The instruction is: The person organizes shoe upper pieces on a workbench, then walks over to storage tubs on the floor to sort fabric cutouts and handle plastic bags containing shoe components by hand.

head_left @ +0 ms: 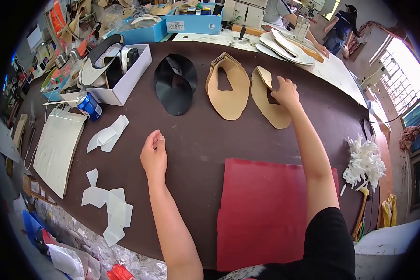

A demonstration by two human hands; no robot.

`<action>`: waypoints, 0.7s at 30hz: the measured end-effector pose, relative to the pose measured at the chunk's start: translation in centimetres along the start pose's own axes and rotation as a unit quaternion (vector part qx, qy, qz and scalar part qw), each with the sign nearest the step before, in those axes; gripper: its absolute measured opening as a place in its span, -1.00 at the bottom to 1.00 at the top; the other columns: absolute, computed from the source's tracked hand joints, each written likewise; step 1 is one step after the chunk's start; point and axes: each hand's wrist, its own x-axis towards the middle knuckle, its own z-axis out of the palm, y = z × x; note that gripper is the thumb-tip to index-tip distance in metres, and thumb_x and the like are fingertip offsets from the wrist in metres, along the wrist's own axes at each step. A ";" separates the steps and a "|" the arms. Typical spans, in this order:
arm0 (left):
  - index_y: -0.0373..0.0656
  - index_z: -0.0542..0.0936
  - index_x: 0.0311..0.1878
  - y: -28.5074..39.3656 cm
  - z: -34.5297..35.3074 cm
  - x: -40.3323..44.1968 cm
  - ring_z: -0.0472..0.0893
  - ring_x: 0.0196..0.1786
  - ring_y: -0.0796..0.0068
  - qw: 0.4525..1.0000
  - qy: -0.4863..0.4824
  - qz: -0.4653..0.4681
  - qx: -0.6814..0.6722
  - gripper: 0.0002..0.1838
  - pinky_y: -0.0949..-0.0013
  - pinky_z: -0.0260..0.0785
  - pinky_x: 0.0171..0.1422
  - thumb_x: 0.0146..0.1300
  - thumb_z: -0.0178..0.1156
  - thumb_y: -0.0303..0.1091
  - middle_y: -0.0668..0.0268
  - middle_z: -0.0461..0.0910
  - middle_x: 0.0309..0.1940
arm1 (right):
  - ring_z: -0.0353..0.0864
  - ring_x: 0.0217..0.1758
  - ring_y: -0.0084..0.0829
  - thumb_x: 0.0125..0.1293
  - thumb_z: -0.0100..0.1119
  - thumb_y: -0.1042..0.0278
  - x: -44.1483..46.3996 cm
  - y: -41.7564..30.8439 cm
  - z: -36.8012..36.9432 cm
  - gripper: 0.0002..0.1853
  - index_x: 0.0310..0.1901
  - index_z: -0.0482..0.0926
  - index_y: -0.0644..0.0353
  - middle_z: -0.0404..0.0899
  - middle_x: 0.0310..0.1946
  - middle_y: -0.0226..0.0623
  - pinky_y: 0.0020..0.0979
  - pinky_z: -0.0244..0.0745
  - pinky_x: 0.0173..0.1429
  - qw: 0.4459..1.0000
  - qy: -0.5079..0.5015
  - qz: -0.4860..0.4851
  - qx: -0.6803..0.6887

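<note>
My right hand (286, 92) is over the right side of a tan shoe-upper piece (276, 115), fingers apart; whether the fingertips press on it I cannot tell. One flap of that piece stands raised at its top left. Beside it lies a stack of tan shoe-upper pieces (235, 100) with a cut-out opening. Further left is a black shoe-upper piece (175, 100). My left hand (154, 156) hovers over the brown table (191, 140), loosely curled, with nothing visible in it. A red sheet of material (261, 210) lies in front of me, partly under my right forearm.
White paper-like pieces (116, 210) lie at left, near a blue can (89, 106) and a white box (121, 93) of tools. A pile of white strips (363, 161) and a hammer (360, 214) lie at right. Blue boxes (193, 24) stand behind; two people work at the back right.
</note>
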 end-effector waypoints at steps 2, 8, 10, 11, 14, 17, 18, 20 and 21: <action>-0.22 0.54 0.08 0.0 -0.1 0.0 0.57 -0.04 0.50 1.000 -0.005 -0.004 -0.006 -0.67 0.51 0.36 0.08 0.29 0.08 -0.32 0.28 0.60 -0.07 | 0.58 -0.25 -0.14 0.11 0.07 0.40 0.0 2.6 0.0 -0.72 -0.13 0.62 0.18 0.62 -0.30 -0.15 -0.27 0.47 -0.11 0.990 -0.111 0.042 0.075; -0.20 0.55 0.06 -0.6 0.1 0.5 0.60 -0.06 0.47 1.000 0.004 0.015 -0.001 -0.69 0.46 0.40 0.06 0.28 0.05 -0.35 0.26 0.63 -0.11 | 0.59 -0.38 -0.21 0.18 0.04 0.37 0.1 6.4 -2.7 -0.77 -0.19 0.63 0.21 0.63 -0.42 -0.19 -0.29 0.48 -0.22 0.976 -0.117 0.131 0.127; -0.20 0.55 0.06 -0.8 0.0 0.4 0.60 -0.06 0.48 1.000 0.002 0.016 -0.002 -0.69 0.46 0.40 0.06 0.28 0.05 -0.35 0.26 0.63 -0.11 | 0.59 -0.38 -0.23 0.18 0.04 0.37 -0.2 8.0 -3.4 -0.77 -0.18 0.63 0.21 0.63 -0.41 -0.19 -0.30 0.48 -0.22 0.974 -0.115 0.150 0.127; -0.20 0.55 0.06 -0.8 -0.1 0.4 0.60 -0.06 0.48 1.000 0.003 0.017 -0.003 -0.69 0.47 0.39 0.06 0.28 0.05 -0.35 0.26 0.63 -0.11 | 0.59 -0.38 -0.25 0.19 0.04 0.37 -0.2 9.0 -3.9 -0.76 -0.17 0.62 0.21 0.63 -0.40 -0.20 -0.32 0.48 -0.22 0.971 -0.113 0.167 0.128; -0.21 0.55 0.06 -0.5 0.0 0.4 0.60 -0.07 0.48 1.000 0.000 0.020 -0.010 -0.69 0.47 0.39 0.06 0.28 0.05 -0.36 0.26 0.63 -0.10 | 0.59 -0.39 -0.29 0.20 0.04 0.36 -0.3 11.5 -4.9 -0.75 -0.15 0.62 0.21 0.63 -0.39 -0.21 -0.34 0.48 -0.23 0.966 -0.105 0.202 0.125; -0.20 0.55 0.06 0.1 0.0 0.2 0.60 -0.06 0.49 1.000 0.001 0.019 -0.008 -0.69 0.48 0.38 0.06 0.28 0.06 -0.36 0.26 0.63 -0.10 | 0.62 -0.28 -0.20 0.20 0.03 0.33 -1.2 13.5 -4.7 -0.70 -0.07 0.60 0.20 0.65 -0.29 -0.17 -0.29 0.51 -0.16 0.944 -0.162 0.241 0.158; -0.20 0.55 0.06 0.1 0.0 0.1 0.60 -0.06 0.49 1.000 0.002 0.019 -0.007 -0.69 0.49 0.38 0.06 0.28 0.06 -0.36 0.26 0.63 -0.10 | 0.63 -0.24 -0.17 0.20 0.03 0.32 -1.7 14.0 -4.5 -0.68 -0.04 0.60 0.19 0.65 -0.26 -0.16 -0.28 0.51 -0.14 0.935 -0.182 0.253 0.170; -0.21 0.55 0.06 0.0 0.2 -0.1 0.60 -0.06 0.49 1.000 -0.004 0.016 -0.007 -0.69 0.49 0.38 0.06 0.29 0.06 -0.35 0.26 0.62 -0.10 | 0.63 -0.23 -0.17 0.20 0.03 0.31 -2.8 15.0 -4.1 -0.67 -0.03 0.59 0.19 0.65 -0.26 -0.16 -0.28 0.51 -0.14 0.940 -0.172 0.248 0.157; -0.21 0.55 0.06 0.0 0.1 0.0 0.59 -0.06 0.49 1.000 -0.002 0.017 -0.008 -0.69 0.49 0.38 0.06 0.29 0.06 -0.35 0.26 0.62 -0.09 | 0.63 -0.22 -0.16 0.20 0.03 0.31 -3.0 15.1 -3.8 -0.67 -0.02 0.59 0.18 0.65 -0.25 -0.17 -0.28 0.51 -0.13 0.947 -0.160 0.236 0.150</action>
